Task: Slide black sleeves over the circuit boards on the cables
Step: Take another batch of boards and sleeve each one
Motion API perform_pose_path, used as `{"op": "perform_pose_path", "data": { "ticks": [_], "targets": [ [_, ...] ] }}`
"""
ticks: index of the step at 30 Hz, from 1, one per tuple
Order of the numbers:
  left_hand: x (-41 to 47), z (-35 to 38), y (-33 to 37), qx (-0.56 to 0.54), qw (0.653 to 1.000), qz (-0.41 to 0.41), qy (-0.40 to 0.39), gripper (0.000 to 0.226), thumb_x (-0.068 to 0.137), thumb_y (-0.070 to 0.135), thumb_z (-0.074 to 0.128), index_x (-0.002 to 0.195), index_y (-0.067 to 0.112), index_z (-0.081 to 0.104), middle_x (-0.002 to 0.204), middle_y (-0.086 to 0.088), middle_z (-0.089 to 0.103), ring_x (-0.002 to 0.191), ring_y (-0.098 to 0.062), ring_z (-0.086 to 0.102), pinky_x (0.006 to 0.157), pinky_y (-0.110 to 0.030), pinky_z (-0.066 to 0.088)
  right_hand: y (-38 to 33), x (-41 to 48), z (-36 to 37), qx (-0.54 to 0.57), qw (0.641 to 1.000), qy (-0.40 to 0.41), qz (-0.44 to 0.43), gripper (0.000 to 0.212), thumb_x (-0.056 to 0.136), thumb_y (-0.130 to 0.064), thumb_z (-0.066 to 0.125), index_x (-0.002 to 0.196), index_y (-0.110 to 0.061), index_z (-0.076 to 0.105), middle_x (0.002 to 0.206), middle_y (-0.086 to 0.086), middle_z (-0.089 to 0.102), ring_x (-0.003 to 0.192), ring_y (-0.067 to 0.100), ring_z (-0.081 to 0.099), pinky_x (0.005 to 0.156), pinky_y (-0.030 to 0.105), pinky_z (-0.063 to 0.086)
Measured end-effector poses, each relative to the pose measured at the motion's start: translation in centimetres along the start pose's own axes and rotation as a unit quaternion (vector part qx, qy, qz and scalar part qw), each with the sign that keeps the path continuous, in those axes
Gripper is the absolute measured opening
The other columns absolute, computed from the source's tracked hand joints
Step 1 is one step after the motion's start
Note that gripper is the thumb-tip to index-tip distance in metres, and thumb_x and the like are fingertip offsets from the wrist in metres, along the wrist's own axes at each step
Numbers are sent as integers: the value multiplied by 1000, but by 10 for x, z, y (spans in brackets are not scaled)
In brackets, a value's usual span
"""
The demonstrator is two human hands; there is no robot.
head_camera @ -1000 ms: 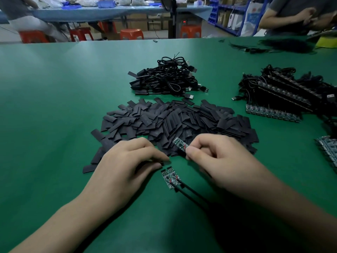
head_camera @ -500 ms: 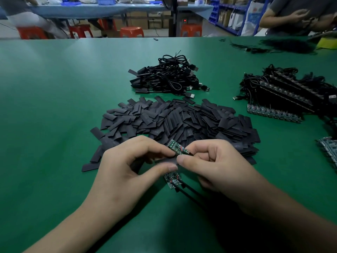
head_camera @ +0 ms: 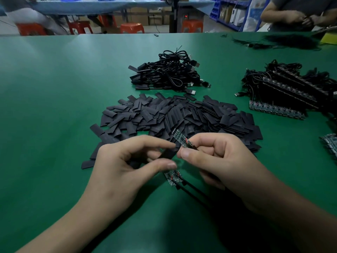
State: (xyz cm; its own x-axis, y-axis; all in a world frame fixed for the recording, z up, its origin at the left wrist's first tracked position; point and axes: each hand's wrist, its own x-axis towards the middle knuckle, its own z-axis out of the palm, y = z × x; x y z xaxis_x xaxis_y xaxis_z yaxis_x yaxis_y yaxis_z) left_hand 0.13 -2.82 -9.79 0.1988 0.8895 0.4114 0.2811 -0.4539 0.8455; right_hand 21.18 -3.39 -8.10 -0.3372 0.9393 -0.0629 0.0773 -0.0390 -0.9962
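My left hand point(head_camera: 124, 167) pinches a flat black sleeve point(head_camera: 166, 154) between thumb and forefinger, just above the table. My right hand point(head_camera: 217, 161) pinches a small green circuit board point(head_camera: 179, 138) at its cable end; the board points up and left, its free end just above the sleeve's mouth. Board and sleeve are close but apart. Two more boards on cables point(head_camera: 173, 178) lie on the table under my hands. A wide heap of loose black sleeves point(head_camera: 182, 115) spreads just beyond my hands.
A pile of black cables with sleeves fitted point(head_camera: 169, 73) lies farther back. Rows of bare boards on cables point(head_camera: 284, 95) are stacked at the right, more at the right edge point(head_camera: 330, 143). Another person point(head_camera: 299, 13) works at the far right corner of the green table point(head_camera: 54, 88).
Both hands rose from the table and came together. The left hand picked a sleeve out of the heap's edge; the right hand turned the board toward the sleeve.
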Motion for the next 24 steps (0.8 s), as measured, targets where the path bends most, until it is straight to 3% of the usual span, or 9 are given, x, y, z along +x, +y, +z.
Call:
{"op": "perform_pose_path", "data": {
  "ticks": [4,9,15,21,24],
  "targets": [
    [0,2,-3,-99,994,-28,-42,29,68,33,87,91,23,71,73,-8,75,62,-20,72,67,-22,56,-1,0,-2,2,999,-32,4,16,95,-25,69,85,-12,72,52,-2,41,39,7,28,39,15,24],
    [2,1,0,-178,979,-52,-83,26,67,34,90,85,24,75,73,-11,75,58,-17,70,63,-21,55,-2,0,-4,44,996,-75,31,17,92,-28,69,82,-14,71,50,-2,39,37,6,28,37,14,24],
    [3,3,3,-220,967,-81,-103,14,67,17,82,78,25,78,70,-9,75,56,-14,69,59,-20,55,-3,0,-5,75,992,-96,45,20,92,-28,67,76,-15,65,52,-6,33,38,8,25,38,15,23],
    [3,1,6,-235,959,-111,-110,16,64,16,82,79,21,80,69,-7,75,52,-11,67,57,-17,54,-2,0,-6,68,991,-100,48,19,90,-29,67,75,-19,68,51,-6,34,37,7,26,38,15,22],
    [4,1,7,-236,957,-126,-110,23,63,2,85,77,19,80,68,-9,75,50,-11,65,56,-16,53,0,0,-6,80,989,-118,47,19,92,-31,67,75,-22,70,52,-8,34,38,7,26,38,17,21]
  ]
}}
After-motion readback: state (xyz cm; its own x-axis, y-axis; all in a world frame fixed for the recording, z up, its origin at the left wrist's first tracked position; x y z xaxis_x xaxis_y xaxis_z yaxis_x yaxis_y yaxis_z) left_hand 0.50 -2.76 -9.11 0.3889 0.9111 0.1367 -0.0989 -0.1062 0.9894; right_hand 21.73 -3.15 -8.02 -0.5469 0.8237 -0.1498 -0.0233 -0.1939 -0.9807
